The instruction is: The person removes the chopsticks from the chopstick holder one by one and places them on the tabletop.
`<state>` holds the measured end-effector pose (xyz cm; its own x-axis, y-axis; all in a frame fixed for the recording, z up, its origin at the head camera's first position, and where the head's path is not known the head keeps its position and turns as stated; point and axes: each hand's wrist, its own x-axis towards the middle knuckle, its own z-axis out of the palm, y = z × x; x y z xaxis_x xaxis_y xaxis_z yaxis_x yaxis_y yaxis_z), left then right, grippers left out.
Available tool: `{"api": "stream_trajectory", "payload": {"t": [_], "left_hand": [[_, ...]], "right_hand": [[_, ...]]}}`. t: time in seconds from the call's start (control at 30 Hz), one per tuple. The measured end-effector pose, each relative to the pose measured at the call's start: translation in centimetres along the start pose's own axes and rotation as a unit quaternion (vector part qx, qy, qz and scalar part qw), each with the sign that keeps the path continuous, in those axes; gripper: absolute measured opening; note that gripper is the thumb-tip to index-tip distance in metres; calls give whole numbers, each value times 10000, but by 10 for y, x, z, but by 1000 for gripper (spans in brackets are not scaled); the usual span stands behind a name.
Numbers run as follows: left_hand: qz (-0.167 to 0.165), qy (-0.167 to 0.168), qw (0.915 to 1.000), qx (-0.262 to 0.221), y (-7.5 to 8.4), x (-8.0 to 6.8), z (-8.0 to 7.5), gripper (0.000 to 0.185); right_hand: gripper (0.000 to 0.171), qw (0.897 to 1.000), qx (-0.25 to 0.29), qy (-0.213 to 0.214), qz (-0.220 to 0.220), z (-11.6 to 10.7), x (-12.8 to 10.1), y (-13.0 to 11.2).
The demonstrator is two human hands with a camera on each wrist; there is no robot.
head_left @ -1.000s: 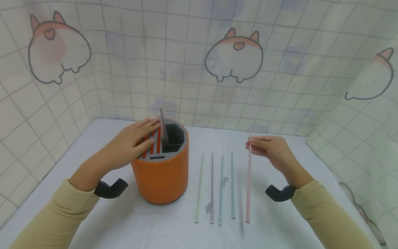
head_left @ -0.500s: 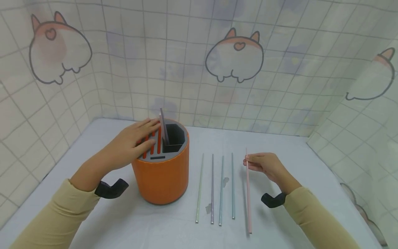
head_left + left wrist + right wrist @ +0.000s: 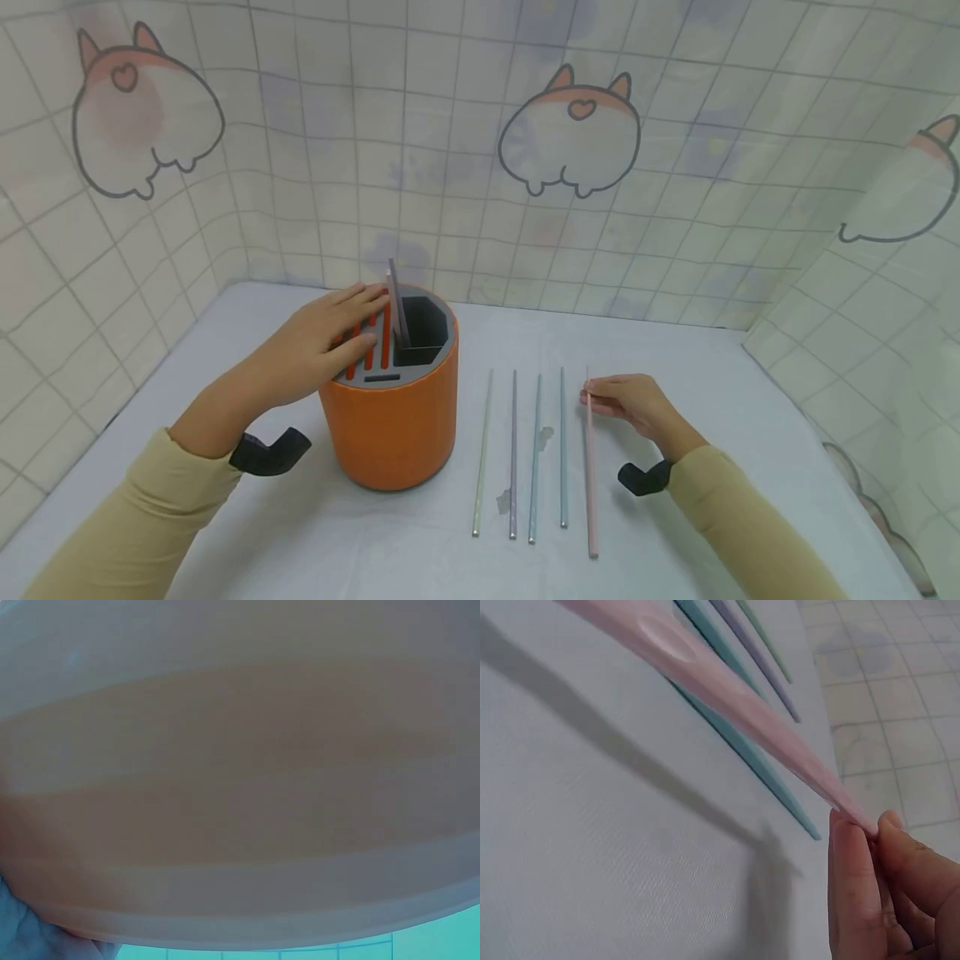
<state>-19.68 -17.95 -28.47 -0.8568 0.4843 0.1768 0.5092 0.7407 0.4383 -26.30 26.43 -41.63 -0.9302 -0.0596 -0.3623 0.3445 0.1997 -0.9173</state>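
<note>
Pink chopstick (image 3: 591, 475), slim, tapered, thin end pinched in right grip (image 3: 630, 402), left grip (image 3: 315, 342) loosely spread on orange holder (image 3: 396, 433)

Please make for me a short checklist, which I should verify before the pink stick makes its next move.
1. Pink stick pinched by the right hand: ok.
2. Left hand resting on top of the orange holder: ok.
3. Orange holder upright: ok.
4. Green stick, purple stick and two blue sticks lying apart: ok.
5. Slots all visible: not ok, left hand covers some.
6. Near end of pink stick clear of the table: cannot tell.
</note>
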Motion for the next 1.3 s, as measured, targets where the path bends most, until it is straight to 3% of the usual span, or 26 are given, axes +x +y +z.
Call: {"api": "stream_trajectory", "payload": {"t": [0.33,0.57,0.9,1.17,1.3], "left_hand": [[-27,9,10000,-17,1,0,0,55],[-47,-34,10000,-5,3,0,-1,55],[-89,-56,9999,-11,3,-1,-1,56],[-80,-20,10000,3,2,0,0,56],[-73,-6,10000,-4,2,0,-1,56]], "right_hand": [[38,9889,-1344,543,-313,-1,9,2],[40,9727,-1863,777,-1142,21,-10,-45],[38,9598,-1394,-179,-2431,84,-39,-130],[30,9494,-1052,-779,-2857,133,-53,-164],[29,9399,-1226,-1041,-3013,154,-57,-171]]}}
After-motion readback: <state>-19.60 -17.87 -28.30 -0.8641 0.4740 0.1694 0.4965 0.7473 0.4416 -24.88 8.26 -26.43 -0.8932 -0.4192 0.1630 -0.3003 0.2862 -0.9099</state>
